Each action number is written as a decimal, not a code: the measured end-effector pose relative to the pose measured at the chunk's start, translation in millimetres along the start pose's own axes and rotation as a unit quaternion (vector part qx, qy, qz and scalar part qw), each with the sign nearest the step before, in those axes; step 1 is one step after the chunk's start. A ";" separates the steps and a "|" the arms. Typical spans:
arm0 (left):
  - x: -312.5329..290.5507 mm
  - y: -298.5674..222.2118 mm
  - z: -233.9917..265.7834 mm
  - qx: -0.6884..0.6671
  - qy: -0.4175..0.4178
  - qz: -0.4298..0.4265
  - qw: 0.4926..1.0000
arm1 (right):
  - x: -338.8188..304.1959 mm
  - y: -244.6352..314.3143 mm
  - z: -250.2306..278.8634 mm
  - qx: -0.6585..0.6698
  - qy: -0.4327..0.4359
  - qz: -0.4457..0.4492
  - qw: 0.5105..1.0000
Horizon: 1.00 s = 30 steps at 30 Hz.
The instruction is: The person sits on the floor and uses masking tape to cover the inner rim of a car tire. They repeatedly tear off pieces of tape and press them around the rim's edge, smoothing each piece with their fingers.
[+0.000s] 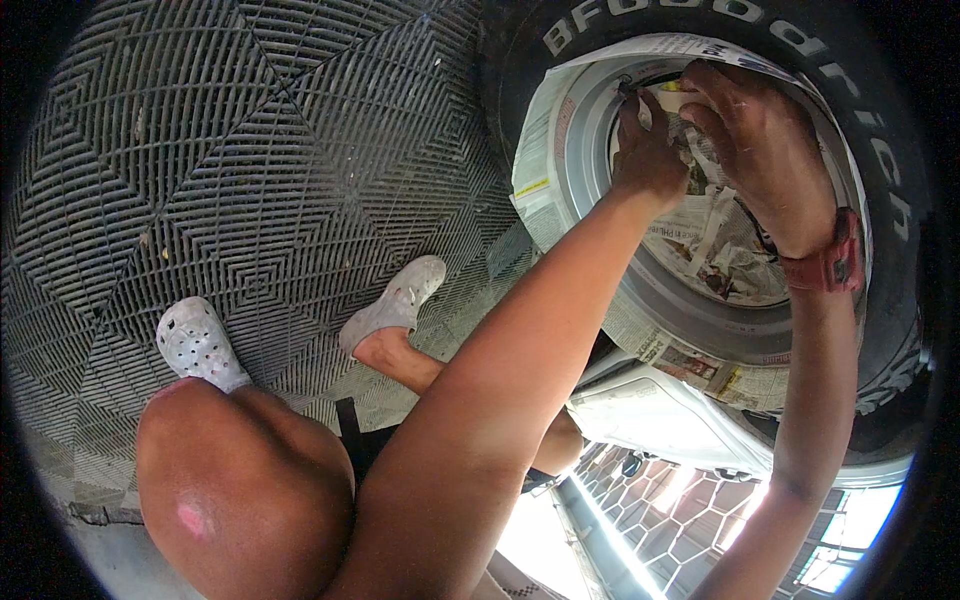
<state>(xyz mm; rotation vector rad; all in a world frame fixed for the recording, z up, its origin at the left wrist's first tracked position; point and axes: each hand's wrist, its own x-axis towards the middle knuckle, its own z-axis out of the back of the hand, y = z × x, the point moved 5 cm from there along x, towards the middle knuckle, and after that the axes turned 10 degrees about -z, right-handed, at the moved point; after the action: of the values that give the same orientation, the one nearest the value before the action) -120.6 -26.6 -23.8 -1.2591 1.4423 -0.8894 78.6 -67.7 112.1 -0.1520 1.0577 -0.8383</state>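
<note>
Newspaper sheets (690, 240) cover the middle of a silver wheel rim (580, 150), set inside a black tire (885, 130). More newspaper (535, 150) is tucked around the rim's outer edge. My left hand (648, 155) reaches into the rim with its fingers stretched toward the upper inner edge, touching the paper beside a small dark piece. My right hand (765, 145), with a red band at the wrist, bends its fingers at the top of the rim. A pale strip that looks like masking tape (672, 100) lies between the hands and runs to the right fingertips.
Dark interlocking grid tiles (250, 130) cover the floor at left. My bent knee (240, 490) and light clogs (400, 295) are below and left. A white vehicle body (670, 420) curves under the wheel. Hexagon-shaped lights (670, 510) show at the bottom right.
</note>
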 end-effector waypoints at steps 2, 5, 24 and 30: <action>-1.8 1.2 -5.7 -0.004 0.013 0.010 1.000 | -1.5 -0.9 -3.2 -0.014 0.015 -0.025 0.999; -12.6 -8.4 -12.3 0.007 0.071 0.003 0.997 | -22.4 -32.3 -21.6 -0.037 -0.090 0.042 0.994; -8.8 -15.2 37.9 -0.009 0.086 0.061 0.994 | -19.8 -9.1 -11.7 -0.085 -0.211 0.020 0.973; -15.9 -17.6 38.7 -0.032 0.055 0.044 0.997 | -24.6 -22.2 -16.2 -0.079 -0.212 0.014 0.974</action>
<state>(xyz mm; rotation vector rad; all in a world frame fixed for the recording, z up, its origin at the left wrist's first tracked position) -79.1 -11.4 -13.3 -1.1993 1.6131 -0.8705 48.1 -62.2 132.0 -0.4311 0.7200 -0.6570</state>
